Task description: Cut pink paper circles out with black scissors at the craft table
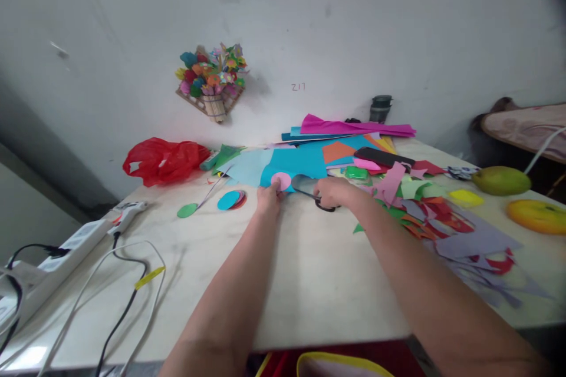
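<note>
Left hand (pixel 269 195) pinches pink circle (pixel 282 180) against blue sheet (pixel 297 163), thumb on circle. Right hand (pixel 335 191) grips scissors (pixel 304 184) by the handles; blades at sheet's near edge, just right of circle. Sheet is mid-table, in front of both hands. Blue-topped circle stack (pixel 228 201) and green circle (pixel 187 210) lie left on table (pixel 327 288). Scraps (pixel 469 238) pile right, mixed colours. Red bag (pixel 165 160) far left.

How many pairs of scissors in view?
1: the scissors in the right hand, blades by the blue paper. Others could be hidden under the paper scraps.
</note>
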Demonstrator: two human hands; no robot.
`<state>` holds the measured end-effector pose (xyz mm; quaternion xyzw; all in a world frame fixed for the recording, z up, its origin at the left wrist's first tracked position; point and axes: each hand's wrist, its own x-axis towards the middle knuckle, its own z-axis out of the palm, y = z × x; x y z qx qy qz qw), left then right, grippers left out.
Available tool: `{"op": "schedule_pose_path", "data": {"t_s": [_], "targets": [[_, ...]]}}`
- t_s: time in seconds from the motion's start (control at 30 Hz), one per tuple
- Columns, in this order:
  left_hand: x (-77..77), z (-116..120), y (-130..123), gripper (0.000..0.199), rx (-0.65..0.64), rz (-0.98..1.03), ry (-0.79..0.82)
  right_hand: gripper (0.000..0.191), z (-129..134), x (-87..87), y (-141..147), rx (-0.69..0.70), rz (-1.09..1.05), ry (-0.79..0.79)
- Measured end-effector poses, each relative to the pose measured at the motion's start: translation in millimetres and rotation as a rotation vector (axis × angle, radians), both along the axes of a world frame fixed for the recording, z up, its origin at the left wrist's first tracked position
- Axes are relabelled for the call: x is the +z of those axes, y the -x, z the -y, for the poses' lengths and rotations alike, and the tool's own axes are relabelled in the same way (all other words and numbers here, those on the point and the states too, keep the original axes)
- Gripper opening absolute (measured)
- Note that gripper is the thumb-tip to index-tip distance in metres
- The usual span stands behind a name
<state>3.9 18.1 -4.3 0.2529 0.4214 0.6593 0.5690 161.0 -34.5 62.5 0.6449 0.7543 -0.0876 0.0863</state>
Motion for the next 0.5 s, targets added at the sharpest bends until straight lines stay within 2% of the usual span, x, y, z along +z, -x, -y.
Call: {"op": "schedule_pose_path", "data": {"t_s": [0.1,0.2,0.27,0.37,0.5], "targets": [[2.3,1,-1,0.015,0.027,0.009,0.032,0.040,-2,5.0,-15,-0.049,-0.145,0.083],[4.7,1,-1,0.014,0.033,0.025,0.041,0.027,-2,5.1,-31,-0.087,-0.337,0.142],[6.2,1,0,0.016,0.032,0.036,0.048,0.021,-1,3.2,-43,-0.115,-0.514,0.243],[7.7,1,1,0.019,0.055,0.056,0.064,0.026,1,0.2,-60,-0.093,-0.780,0.303],[6.7,-1,2,0.024,0.079,0.090,0.070,0.025,3,-2.8,-74,-0.050,-0.960,0.304]]}}
